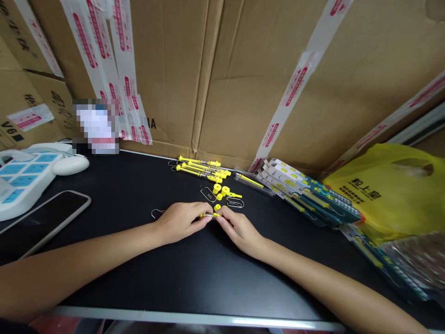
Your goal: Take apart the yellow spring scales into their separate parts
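Note:
Above the black table, my left hand [182,220] is closed round a thin yellow rod with a metal spring [207,215]. A bent wire loop [157,213] sticks out to the left of that hand, and the rod's middle is hidden by my fingers. The thumb and fingers of my right hand [239,229] pinch the rod's right end. Just beyond my fingertips lie small yellow plastic caps [225,190] and a yellow pin [236,195]. Two bent wire clips with springs, a left one [208,194] and a right one [235,202], lie beside them.
Several similar yellow rods [200,169] lie in a pile at the back. Packaged rods on cards [306,190] and a yellow plastic bag [389,185] are at the right. A phone [45,222] and a white power strip [31,181] are at the left. Cardboard [174,69] stands behind.

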`<state>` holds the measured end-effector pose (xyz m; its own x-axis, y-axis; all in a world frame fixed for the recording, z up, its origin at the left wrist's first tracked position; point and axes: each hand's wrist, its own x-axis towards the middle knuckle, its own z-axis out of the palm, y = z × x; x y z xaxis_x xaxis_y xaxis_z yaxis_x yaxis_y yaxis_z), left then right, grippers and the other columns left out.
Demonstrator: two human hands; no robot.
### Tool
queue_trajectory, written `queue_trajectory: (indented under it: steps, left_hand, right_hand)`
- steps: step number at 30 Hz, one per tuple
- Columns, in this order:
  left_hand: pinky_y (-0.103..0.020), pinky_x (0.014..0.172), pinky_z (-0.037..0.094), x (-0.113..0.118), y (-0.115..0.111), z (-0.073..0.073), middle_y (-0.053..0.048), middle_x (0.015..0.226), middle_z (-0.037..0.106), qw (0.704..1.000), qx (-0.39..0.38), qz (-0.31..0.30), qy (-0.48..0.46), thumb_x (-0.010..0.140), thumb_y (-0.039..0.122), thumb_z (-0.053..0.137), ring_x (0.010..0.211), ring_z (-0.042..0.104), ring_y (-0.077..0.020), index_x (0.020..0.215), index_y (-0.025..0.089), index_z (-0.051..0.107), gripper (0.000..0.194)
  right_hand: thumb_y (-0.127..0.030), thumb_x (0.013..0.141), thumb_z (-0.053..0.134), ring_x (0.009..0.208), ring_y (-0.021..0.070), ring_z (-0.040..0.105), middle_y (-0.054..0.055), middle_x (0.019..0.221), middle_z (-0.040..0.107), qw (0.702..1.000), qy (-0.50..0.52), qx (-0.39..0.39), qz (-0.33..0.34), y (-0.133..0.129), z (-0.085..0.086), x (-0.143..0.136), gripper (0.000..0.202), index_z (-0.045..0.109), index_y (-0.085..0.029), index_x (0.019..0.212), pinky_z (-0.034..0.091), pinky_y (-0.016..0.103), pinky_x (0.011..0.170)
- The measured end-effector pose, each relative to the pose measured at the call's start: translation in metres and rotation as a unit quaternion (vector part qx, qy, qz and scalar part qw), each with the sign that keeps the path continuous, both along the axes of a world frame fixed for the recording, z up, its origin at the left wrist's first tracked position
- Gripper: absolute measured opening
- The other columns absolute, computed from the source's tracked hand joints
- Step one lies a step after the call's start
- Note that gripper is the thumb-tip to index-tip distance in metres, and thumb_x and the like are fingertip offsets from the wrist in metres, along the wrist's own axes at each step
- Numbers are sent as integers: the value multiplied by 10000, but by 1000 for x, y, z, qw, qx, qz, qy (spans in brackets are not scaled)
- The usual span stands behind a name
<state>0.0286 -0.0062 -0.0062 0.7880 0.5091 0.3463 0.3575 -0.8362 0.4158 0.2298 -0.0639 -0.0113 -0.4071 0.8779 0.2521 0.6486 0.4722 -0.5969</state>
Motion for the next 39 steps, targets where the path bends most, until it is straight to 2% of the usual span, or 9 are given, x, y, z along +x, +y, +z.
queue_trajectory:
  steps: [8, 21, 27, 39]
  left_hand:
    - [-205, 724, 412, -1, 2, -1, 35, 961, 650, 1000, -11, -3, -15, 940, 360, 411, 859, 619, -122, 1018, 236, 557, 207]
    - [-249, 732, 444, 10, 3, 5, -18, 926, 609, 999, 51, 6, -16, 948, 279, 370, 850, 585, -151, 987, 196, 548, 200]
    - [-274, 751, 440, 10, 1, 3, -22, 898, 606, 997, 76, 10, -6, 953, 285, 362, 845, 578, -159, 987, 192, 548, 211]
    - [-284, 743, 399, 8, -1, 3, -19, 923, 601, 996, 90, 15, -1, 957, 271, 342, 840, 556, -158, 988, 199, 543, 216]
  right_hand:
    - [-307, 956, 366, 691, 127, 528, 8, 795, 567, 1000, 2, -11, -2, -1, 0, 2, 177, 508, -202, 952, 395, 238, 663]
    - [-326, 943, 401, 583, 92, 374, -44, 668, 431, 995, 98, -16, -20, 3, -4, 2, 158, 468, -191, 896, 332, 209, 574]
    - [-325, 950, 377, 622, 104, 435, -24, 720, 492, 997, 81, -12, -13, 0, -2, 2, 161, 470, -195, 934, 367, 221, 626]
    - [-314, 946, 358, 613, 118, 460, -22, 719, 487, 999, 11, 9, -33, -1, -3, 1, 119, 396, -218, 887, 374, 224, 598]
